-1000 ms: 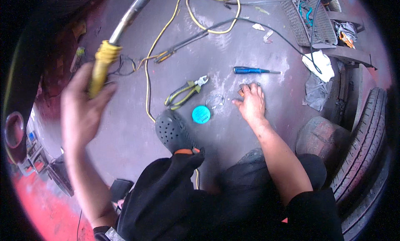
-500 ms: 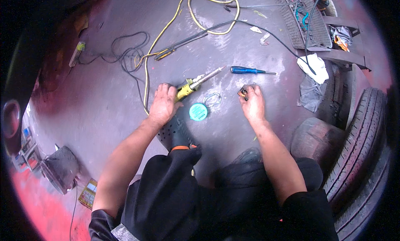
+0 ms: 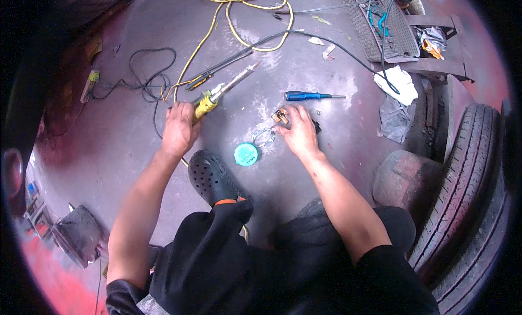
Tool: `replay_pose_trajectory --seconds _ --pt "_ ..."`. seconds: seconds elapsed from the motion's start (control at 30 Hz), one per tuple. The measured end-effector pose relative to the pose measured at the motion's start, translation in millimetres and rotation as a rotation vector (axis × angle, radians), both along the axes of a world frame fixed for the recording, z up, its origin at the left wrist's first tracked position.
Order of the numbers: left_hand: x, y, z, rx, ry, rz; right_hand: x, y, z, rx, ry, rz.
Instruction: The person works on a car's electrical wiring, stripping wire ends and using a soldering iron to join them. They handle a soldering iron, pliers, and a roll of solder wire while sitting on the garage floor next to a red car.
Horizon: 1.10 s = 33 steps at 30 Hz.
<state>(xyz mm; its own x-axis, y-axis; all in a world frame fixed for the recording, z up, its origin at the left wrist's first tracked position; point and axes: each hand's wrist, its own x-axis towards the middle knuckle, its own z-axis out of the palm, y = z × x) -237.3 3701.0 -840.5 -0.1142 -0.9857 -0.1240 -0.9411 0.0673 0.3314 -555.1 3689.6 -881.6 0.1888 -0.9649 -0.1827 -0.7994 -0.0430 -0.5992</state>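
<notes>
Person w/ bare forearms, black short-sleeve top, black trousers, black perforated clog (image 3: pixel 211 177) w/ orange trim.

A soldering iron (image 3: pixel 220 93) is held in the left hand (image 3: pixel 178 131) on the floor (image 3: pixel 109 146), its tip angled away. A small part (image 3: pixel 280 117) is pinched beneath the right hand (image 3: pixel 298 134). Between the hands, a round tin (image 3: pixel 246 154) is set beside a wire coil (image 3: pixel 264 137). A screwdriver (image 3: pixel 310 96) lies beyond; tyres (image 3: pixel 462 195) are stacked at the floor's right edge.
</notes>
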Motion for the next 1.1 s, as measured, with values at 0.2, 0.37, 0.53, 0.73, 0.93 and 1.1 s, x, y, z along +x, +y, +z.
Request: replay_pose_trajectory --seconds 0.2,0.37,0.53,0.73,0.93,1.1 --pt "-34.4 32.3 57.6 0.180 0.210 0.248 -30.6 -33.9 11.9 -0.085 0.215 0.066" --pt "-38.2 59.2 81.6 0.454 0.361 0.350 -42.5 -54.4 50.2 0.130 -0.058 -0.197" --pt "-49.2 78.3 80.8 0.262 0.350 0.244 17.2 -53.2 109.5 0.499 -0.737 -0.460" --pt "-41.2 82.3 85.3 0.206 0.315 0.203 30.9 -60.6 104.9 0.546 -0.619 -0.121" --pt "-24.8 91.6 75.4 0.163 0.342 0.306 -45.3 -106.9 87.4 -0.008 -0.668 -0.768" --pt "-23.3 79.8 74.1 0.148 0.298 0.193 3.4 -85.3 113.8 0.419 -0.710 -0.214"
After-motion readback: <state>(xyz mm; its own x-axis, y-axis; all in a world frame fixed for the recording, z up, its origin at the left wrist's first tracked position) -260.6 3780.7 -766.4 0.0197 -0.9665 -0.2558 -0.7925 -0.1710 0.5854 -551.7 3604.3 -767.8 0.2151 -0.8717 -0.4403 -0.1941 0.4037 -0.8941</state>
